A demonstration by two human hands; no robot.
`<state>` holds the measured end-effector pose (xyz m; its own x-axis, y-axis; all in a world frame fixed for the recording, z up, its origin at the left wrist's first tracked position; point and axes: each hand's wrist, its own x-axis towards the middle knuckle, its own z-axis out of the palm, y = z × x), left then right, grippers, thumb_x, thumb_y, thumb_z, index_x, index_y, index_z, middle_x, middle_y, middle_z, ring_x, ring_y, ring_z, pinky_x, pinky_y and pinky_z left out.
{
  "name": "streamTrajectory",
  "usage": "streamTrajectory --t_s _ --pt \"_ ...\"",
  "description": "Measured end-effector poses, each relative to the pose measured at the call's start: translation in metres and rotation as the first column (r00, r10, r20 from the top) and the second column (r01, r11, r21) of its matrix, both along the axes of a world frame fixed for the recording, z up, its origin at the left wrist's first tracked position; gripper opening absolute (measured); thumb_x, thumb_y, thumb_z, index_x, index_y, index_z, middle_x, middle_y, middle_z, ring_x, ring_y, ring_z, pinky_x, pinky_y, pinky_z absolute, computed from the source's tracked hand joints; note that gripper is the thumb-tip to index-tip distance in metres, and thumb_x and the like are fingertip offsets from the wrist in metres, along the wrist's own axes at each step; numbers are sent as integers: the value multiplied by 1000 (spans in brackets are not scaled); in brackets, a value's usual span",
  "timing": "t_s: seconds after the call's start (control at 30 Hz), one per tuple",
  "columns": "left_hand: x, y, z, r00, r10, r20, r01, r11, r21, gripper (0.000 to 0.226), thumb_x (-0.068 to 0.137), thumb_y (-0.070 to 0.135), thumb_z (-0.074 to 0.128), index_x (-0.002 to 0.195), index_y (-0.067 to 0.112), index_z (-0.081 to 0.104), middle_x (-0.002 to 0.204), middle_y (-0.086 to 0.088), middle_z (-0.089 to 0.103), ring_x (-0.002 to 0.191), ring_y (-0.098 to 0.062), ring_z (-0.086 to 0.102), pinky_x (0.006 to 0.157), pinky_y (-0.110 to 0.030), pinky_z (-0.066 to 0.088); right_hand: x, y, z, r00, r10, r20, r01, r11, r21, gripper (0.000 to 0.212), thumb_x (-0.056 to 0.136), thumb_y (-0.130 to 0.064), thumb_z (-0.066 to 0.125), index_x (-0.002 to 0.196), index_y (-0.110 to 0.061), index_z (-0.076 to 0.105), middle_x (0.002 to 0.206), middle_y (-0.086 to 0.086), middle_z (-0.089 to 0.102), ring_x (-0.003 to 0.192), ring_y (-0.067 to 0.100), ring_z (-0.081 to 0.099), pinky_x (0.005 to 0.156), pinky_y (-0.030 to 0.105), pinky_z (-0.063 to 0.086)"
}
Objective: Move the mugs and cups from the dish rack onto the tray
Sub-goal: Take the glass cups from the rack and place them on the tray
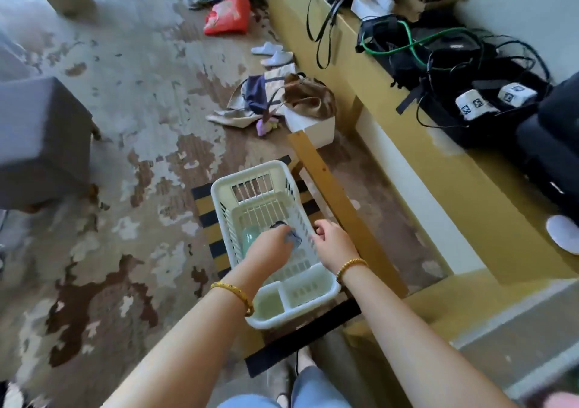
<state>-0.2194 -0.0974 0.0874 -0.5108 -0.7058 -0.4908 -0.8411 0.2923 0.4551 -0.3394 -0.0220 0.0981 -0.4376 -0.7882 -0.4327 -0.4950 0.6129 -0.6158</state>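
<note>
A white plastic dish rack (244, 182) stands on a striped yellow and black stool in front of me. Inside it lies a pale green cup (249, 240) at the left. My left hand (270, 247) reaches into the rack and is closed on a dark blue mug (293, 239), whose rim shows just past the fingers. My right hand (332, 242) rests on the rack's right wall, fingers curled over the rim. No tray is in view.
A long yellow bench (416, 169) runs along the right, loaded with black bags, cables and marker cubes. A wooden slat (332, 194) leans beside the rack. A grey seat (40, 144) stands at left. Bags, slippers and a white box lie on the worn floor.
</note>
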Motion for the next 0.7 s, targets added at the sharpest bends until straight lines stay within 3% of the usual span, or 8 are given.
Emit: streamTrajectory --t_s 0.07,0.17,0.3,0.5,0.6,0.63,0.7 --pt "6 -9 -20 990 -73 118 66 996 60 35 95 22 39 128 12 42 115 -14 60 90 -28 59 66 -32 46 -4 -17 -21 998 59 36 -63 993 101 41 97 -23 43 136 -11 41 123 6 49 97 21 53 74 26 48" --pt "7 -25 -51 978 -67 196 32 984 174 42 95 21 39 135 11 36 125 -16 54 106 -32 57 79 -35 45 -9 -40 -54 987 118 112 -141 963 228 49 96 -25 45 140 -10 32 142 10 38 115 26 52 92 35 46" --pt "-3 -46 -87 978 39 203 -94 958 269 46 95 16 40 140 13 31 132 -14 50 112 -30 54 79 -32 42 -16 -71 -95 974 178 142 -214 927 307 51 96 -26 47 141 -8 30 147 11 32 119 29 51 96 39 47" --pt "-14 -66 -143 951 276 138 -308 864 398 49 97 23 42 143 10 31 143 -10 43 127 -26 46 99 -33 40 -16 -110 -160 951 272 149 -309 875 373 55 96 -26 46 142 -9 24 148 13 28 130 29 40 106 40 39" --pt "-20 -75 -170 918 373 132 -391 800 454 33 99 24 34 126 11 48 131 -13 54 113 -27 53 94 -35 42 -11 -120 -189 942 306 135 -334 844 420 56 96 -31 44 142 -7 23 147 15 30 130 32 40 105 43 39" --pt "-22 -77 -178 907 399 135 -413 782 466 26 99 23 32 111 12 52 122 -13 57 106 -27 53 91 -35 42 -9 -122 -198 940 316 128 -340 832 438 60 95 -35 44 143 -6 20 147 16 30 130 32 39 105 43 38" --pt "-25 -80 -193 888 440 135 -446 750 487 28 100 16 27 79 13 45 96 -13 55 93 -25 50 78 -32 37 -7 -125 -213 932 347 105 -353 805 477 71 93 -42 46 146 -6 13 148 17 29 132 32 37 105 41 37"
